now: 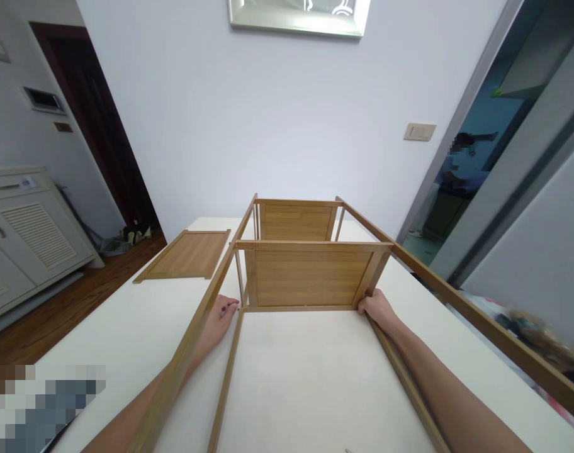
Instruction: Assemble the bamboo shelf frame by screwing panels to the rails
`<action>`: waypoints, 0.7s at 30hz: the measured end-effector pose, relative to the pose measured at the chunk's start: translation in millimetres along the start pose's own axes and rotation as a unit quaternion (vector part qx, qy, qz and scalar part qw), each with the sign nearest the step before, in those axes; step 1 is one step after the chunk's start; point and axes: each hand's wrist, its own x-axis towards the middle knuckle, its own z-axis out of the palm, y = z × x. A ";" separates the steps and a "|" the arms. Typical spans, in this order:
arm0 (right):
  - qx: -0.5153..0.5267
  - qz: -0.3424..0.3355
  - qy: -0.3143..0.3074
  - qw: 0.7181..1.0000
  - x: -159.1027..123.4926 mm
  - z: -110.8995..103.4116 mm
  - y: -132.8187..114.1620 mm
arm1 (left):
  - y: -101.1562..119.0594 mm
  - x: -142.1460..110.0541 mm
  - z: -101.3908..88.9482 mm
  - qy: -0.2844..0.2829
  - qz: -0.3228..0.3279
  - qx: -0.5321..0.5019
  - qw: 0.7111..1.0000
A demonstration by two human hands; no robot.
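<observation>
A wooden shelf frame (pixel 315 246) lies on a white table, its long rails running toward me and two panels set across it. My left hand (pixel 223 314) is just outside the left lower corner of the nearer panel (pixel 310 277), reaching under the upper left rail. Its fingers are pinched together around something small and dark that I cannot make out. At the right lower corner of the same panel, my right hand (pixel 377 308) is closed around the frame's lower right rail (pixel 400 362). Its fingertips are partly hidden behind the wood.
A separate wooden panel (pixel 187 253) lies flat on the white table (pixel 310 384), left of the frame. A pixelated dark object sits at the lower left. The wall (pixel 287 119) stands behind the table. A person (pixel 452 167) is beyond the doorway at right. Left stands a white cabinet (pixel 36 226).
</observation>
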 end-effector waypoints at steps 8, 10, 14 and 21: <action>0.004 0.004 0.004 1.000 1.0 0.6 1.0 | 2.1 -1.8 3.2 0.001 0.018 0.009 1.000; 0.003 0.004 0.004 1.000 1.1 0.3 0.6 | 3.1 -1.3 2.4 -0.002 0.022 0.007 1.000; -0.002 0.005 0.005 1.000 0.8 -0.4 -0.6 | 4.3 -0.6 1.1 -0.005 0.025 0.003 1.000; -0.007 0.002 0.007 1.000 -0.1 -0.4 -0.8 | 1.2 -1.2 0.5 0.017 0.012 0.011 1.000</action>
